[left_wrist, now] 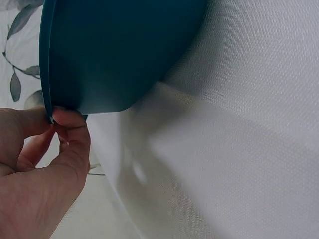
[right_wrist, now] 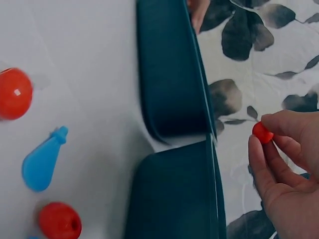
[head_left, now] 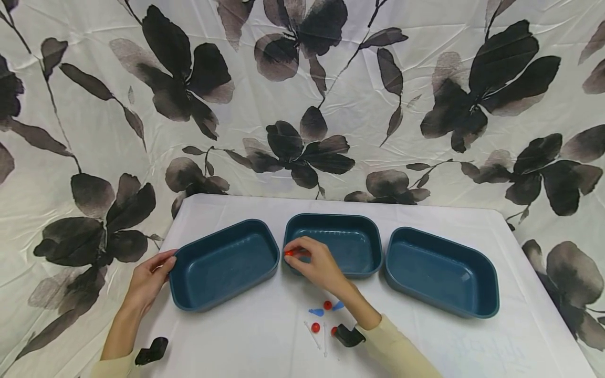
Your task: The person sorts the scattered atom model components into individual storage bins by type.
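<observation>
Between thumb and fingertips, my right hand (head_left: 317,264) pinches a small red bead (right_wrist: 262,132), held over the left end of the middle blue bin (head_left: 347,218). My left hand (head_left: 146,281) grips the outer rim of the left blue bin (head_left: 224,265) at its corner, thumb and fingers on the edge in the left wrist view. On the white table below the middle bin lie red beads (head_left: 315,327), blue balloon-shaped pieces (right_wrist: 41,162) and two thin white sticks (head_left: 325,340). One of the red beads is partly covered by the black strap piece at my right wrist.
A third blue bin (head_left: 441,273) stands at the right, angled toward the middle one. The white table (head_left: 227,346) reaches back to a hanging floral cloth (head_left: 293,94). Black wrist mounts (head_left: 152,350) sit on both forearms.
</observation>
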The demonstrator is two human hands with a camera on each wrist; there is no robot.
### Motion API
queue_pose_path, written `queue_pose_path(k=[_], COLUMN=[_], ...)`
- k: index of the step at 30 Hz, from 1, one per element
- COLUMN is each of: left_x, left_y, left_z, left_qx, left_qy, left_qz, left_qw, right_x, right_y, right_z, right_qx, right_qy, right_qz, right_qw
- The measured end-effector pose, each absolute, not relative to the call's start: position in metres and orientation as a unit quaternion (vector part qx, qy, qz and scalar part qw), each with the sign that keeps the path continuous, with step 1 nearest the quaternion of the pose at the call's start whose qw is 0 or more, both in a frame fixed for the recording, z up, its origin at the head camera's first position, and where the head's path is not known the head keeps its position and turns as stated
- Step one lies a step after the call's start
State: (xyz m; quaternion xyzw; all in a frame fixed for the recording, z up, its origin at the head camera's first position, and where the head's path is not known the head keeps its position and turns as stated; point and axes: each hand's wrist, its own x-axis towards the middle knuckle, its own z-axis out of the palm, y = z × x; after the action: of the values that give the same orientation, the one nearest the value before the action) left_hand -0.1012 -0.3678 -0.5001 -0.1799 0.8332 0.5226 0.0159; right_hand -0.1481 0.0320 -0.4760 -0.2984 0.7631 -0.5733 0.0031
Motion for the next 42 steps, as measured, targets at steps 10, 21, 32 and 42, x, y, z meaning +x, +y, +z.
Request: queue_pose_path(k=[10, 21, 32, 42], left_x=[-0.101, -0.099, -0.1, -0.1], left_y=[-0.369, -0.369, -0.367, -0.366], left_z=[-0.499, -0.499, -0.498, -0.498], left_qx=[-0.181, -0.191, -0.177, -0.173], left_qy=[0.833, 0.83, 0.828, 0.829], left_qz=[0.523, 0.524, 0.532, 0.532], left_qw=[0.015, 0.016, 0.008, 0.004], right_x=[-0.157, -0.166, -0.176, -0.183], right_y=[0.009, -0.016, -0.03, -0.041], right_z=[-0.478, -0.482, -0.49, -0.486], right_qx=[-0.298, -0.328, -0.341, -0.407], right_qy=[0.763, 0.758, 0.78, 0.798], right_qz=[-0.573, -0.563, -0.521, -0.435], right_qw=[0.025, 0.046, 0.066, 0.092])
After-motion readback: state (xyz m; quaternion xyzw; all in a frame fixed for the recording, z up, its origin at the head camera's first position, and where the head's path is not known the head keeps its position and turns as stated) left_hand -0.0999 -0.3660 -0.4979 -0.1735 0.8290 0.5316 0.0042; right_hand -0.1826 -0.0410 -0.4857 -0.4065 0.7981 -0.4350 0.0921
